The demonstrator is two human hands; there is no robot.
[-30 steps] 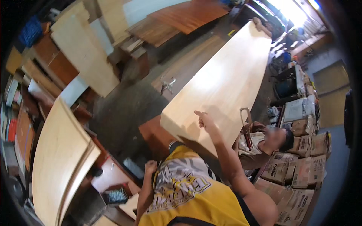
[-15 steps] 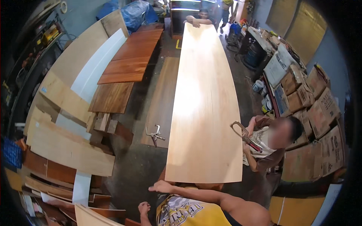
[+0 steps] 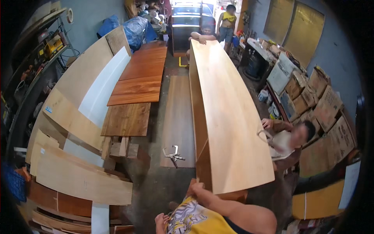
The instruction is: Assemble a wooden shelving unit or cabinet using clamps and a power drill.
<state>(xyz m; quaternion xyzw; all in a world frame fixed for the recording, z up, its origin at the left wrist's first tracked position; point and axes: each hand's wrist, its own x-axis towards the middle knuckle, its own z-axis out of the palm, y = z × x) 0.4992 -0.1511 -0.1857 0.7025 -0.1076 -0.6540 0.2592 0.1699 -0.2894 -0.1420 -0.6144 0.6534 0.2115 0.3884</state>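
A long pale wooden cabinet (image 3: 230,117) stretches away from me across the workshop floor. My right hand (image 3: 197,189) grips its near left corner, my forearm reaching in from the lower right over my yellow shirt. My left hand (image 3: 160,221) hangs low beside the shirt and touches nothing I can make out; its fingers are unclear. One person (image 3: 290,138) crouches at the cabinet's right side, holding a clamp (image 3: 264,133) at its edge. Another person's hands (image 3: 201,37) rest on the far end.
A metal clamp (image 3: 173,153) lies on the floor left of the cabinet. Dark brown boards (image 3: 138,80) lie flat further left. Pale plywood sheets (image 3: 78,89) lean against tool shelves (image 3: 35,58). Cardboard boxes (image 3: 319,97) are stacked on the right. A third person (image 3: 228,17) stands at the back.
My view has swung so that the cabinet now runs straight away from me. My right hand has moved from its top face down to the near left corner.
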